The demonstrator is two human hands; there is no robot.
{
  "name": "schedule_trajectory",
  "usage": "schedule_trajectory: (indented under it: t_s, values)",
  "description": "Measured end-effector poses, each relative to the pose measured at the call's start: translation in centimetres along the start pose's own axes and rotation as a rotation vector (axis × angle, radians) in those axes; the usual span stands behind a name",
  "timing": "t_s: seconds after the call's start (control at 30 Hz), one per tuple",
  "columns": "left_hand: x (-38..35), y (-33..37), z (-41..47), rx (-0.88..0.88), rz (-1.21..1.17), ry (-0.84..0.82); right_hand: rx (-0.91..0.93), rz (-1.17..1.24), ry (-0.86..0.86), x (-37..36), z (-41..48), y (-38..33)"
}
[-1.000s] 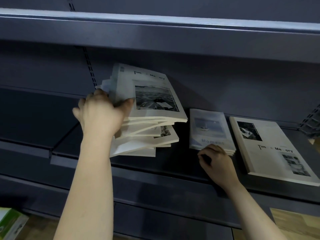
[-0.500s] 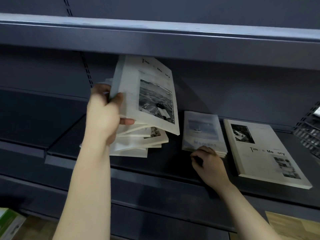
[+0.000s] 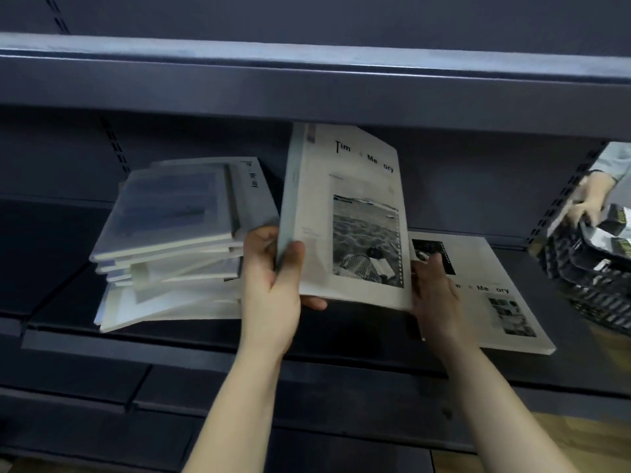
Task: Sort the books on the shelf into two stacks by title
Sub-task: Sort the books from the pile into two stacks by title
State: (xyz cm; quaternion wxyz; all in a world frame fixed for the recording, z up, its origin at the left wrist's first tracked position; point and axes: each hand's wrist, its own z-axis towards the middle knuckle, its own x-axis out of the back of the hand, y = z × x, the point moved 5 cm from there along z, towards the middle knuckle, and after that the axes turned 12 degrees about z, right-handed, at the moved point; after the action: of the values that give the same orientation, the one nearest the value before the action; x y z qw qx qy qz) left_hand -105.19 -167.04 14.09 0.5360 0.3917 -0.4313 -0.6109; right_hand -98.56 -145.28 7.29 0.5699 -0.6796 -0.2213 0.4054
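Note:
A large white book titled "Time Memory" [image 3: 355, 213] is held tilted above the dark shelf [image 3: 205, 339]. My left hand [image 3: 273, 285] grips its lower left edge near the spine, and my right hand [image 3: 432, 291] holds its lower right corner. Left of it lies an untidy pile of white books [image 3: 170, 240], the top one with a bluish cover. To the right, another "Time Memory" book [image 3: 495, 302] lies flat on the shelf, partly behind my right hand. The small "Moment" stack is hidden behind the raised book.
The upper shelf's front edge [image 3: 307, 83] hangs just above the raised book's top. At the far right another person's hand [image 3: 587, 203] holds a black plastic crate [image 3: 587, 281] with packets. Wooden floor [image 3: 580, 438] shows below right.
My left hand lifted the large book off the pile and carried it to the right. My right hand left the small "Moment" stack and took hold of the book's right corner. The crate came into view.

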Motion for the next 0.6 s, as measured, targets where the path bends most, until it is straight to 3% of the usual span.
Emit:
schedule_trajectory:
  t_s: [0.2, 0.4, 0.6]
  values:
    - [-4.8, -2.0, -1.5, 0.063, -0.062, -0.080, 0.012, 0.134, 0.111, 3.8, 0.2, -1.2]
    - [-9.1, -4.6, -3.2, 0.147, -0.041, -0.247, 0.165, 0.077, 0.016, 7.3, 0.2, -2.7]
    - [-10.9, -7.5, -3.8, -0.045, 0.396, -0.368, 0.321, 0.044, 0.056, 12.4, 0.7, -3.7]
